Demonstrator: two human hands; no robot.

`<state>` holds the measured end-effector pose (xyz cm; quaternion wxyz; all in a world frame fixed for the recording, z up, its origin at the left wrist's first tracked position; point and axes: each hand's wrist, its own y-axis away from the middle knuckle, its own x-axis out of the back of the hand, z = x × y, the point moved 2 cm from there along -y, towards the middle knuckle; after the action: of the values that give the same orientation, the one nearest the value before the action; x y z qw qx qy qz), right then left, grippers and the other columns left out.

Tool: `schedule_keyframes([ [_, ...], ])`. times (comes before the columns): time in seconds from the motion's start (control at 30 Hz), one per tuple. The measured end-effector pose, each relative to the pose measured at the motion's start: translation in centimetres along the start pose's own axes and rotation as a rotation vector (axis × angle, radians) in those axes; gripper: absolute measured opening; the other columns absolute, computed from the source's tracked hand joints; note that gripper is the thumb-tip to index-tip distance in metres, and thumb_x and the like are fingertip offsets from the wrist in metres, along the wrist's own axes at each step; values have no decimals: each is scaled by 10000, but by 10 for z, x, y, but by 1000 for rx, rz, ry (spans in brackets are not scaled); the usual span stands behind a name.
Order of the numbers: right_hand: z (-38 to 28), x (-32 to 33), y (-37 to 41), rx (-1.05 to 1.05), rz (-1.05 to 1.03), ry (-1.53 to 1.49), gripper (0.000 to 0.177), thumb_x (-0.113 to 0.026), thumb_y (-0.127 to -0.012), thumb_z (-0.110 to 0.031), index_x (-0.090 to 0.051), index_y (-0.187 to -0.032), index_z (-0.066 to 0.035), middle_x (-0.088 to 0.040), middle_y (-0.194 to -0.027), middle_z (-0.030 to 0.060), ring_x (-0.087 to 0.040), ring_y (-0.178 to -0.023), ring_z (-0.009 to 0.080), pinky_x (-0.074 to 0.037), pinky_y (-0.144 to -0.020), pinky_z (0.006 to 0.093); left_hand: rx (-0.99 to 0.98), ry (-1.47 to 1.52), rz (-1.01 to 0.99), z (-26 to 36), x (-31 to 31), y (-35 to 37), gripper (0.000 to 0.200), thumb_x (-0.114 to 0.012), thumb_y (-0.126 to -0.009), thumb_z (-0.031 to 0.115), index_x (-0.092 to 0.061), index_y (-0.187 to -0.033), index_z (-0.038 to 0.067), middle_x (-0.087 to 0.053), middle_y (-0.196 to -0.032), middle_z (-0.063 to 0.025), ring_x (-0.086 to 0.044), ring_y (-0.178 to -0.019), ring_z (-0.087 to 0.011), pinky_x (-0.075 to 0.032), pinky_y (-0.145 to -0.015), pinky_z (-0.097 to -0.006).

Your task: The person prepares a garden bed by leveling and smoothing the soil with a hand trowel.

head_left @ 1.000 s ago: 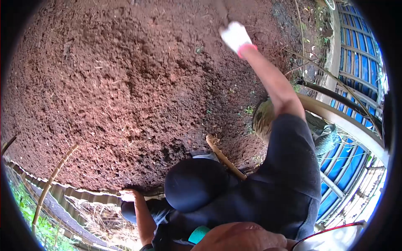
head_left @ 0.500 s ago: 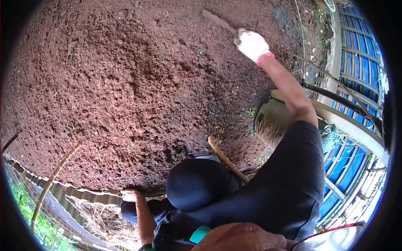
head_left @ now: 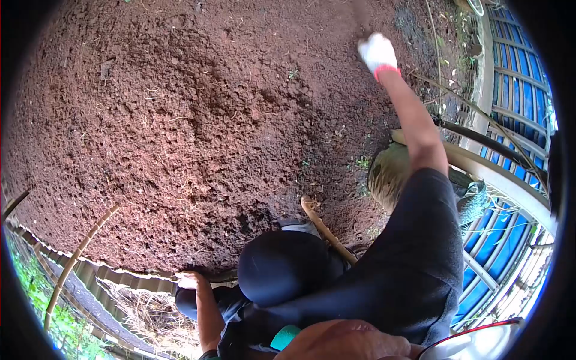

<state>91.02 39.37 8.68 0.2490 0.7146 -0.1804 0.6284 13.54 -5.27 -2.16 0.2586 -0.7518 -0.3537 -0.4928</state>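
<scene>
Most soil is loosened, with the far strip left to do, where the gloved right hand seems clenched on a blurred tool; the left hand grips the bed edge.

right hand far over soil | left hand at near edging | stick on soil

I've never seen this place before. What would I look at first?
Probably the big bed of red-brown soil filling most of the view. Next, the right hand in a white glove, stretched out over it at the top right. The bare left hand rests on the corrugated edging at the bottom left.
</scene>
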Motion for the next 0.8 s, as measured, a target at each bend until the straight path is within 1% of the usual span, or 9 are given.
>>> schedule_keyframes([
  [0.07, -22, -7, -22, -102, -105, -275, 358, -568, -767, -266, -683, -865, 59, -670, -917, 262, -660, -952, 360, -520, -848, 407, -128, -239, 38, -2, 0, 0, 250, -428, -981, 220, -566, -1068, 30, -597, -803, -125, -576, -631, -258, -465, -550, -351],
  [0.13, -98, -9, 23, 418, -94, 86, 403, -537, -773, -325, -692, -850, 40, -668, -900, 258, -679, -875, 351, -536, -804, 400, -305, -312, 480, -15, -23, 3, 254, -421, -971, 219, -567, -1071, 37, -608, -814, -122, -586, -652, -271, -467, -572, -383],
  [0.17, -112, -39, 32, 233, -70, -136, 328, -548, -775, -262, -692, -813, 31, -676, -867, 241, -686, -826, 341, -547, -767, 396, -175, -278, 24, -13, -14, -2, 250, -441, -961, 233, -568, -1081, 55, -609, -824, -99, -593, -683, -260, -469, -591, -380],
  [0.27, -128, -23, 98, 567, -453, 243, 290, -552, -797, -166, -593, -966, 65, -653, -734, 245, -680, -692, 345, -553, -642, 431, 8, 33, -160, -1, 4, -2, 236, -459, -951, 239, -575, -1072, 73, -605, -837, -75, -588, -706, -235, -461, -600, -358],
  [0.33, -122, -30, 117, 775, -411, 155, 284, -551, -810, -179, -568, -954, 66, -657, -741, 233, -677, -688, 351, -549, -635, 435, -149, -390, 5, 4, -1, 0, 229, -488, -951, 204, -590, -1077, 41, -598, -815, -98, -578, -698, -243, -457, -612, -352],
  [0.5, -103, -57, 36, 144, 136, -230, 338, -555, -823, -283, -629, -848, 45, -659, -816, 263, -666, -771, 398, -544, -705, 440, -97, -161, 124, 3, 6, 10, 235, -489, -966, 208, -609, -1092, 50, -592, -808, -133, -581, -673, -253, -458, -551, -343],
  [0.67, -169, -47, 121, 503, -286, 88, 263, -483, -858, -166, -614, -973, 31, -662, -803, 243, -677, -738, 345, -549, -657, 410, 169, 120, -8, 11, 12, 9, 240, -493, -980, 251, -607, -1018, 42, -586, -788, -128, -587, -647, -252, -499, -540, -367],
  [0.73, -150, -64, 129, 694, -375, 129, 259, -493, -880, -173, -573, -1018, 31, -668, -782, 198, -685, -727, 314, -557, -643, 398, -38, -75, 248, 4, 1, 11, 240, -497, -979, 256, -606, -990, 43, -582, -766, -113, -581, -630, -244, -494, -527, -361],
  [0.8, -139, -48, 120, 556, -288, 201, 275, -508, -884, -212, -557, -1015, 24, -670, -791, 193, -679, -718, 336, -558, -645, 406, -156, -180, 372, 1, -7, 14, 234, -496, -979, 255, -603, -963, 47, -578, -752, -99, -574, -614, -234, -487, -514, -349],
])
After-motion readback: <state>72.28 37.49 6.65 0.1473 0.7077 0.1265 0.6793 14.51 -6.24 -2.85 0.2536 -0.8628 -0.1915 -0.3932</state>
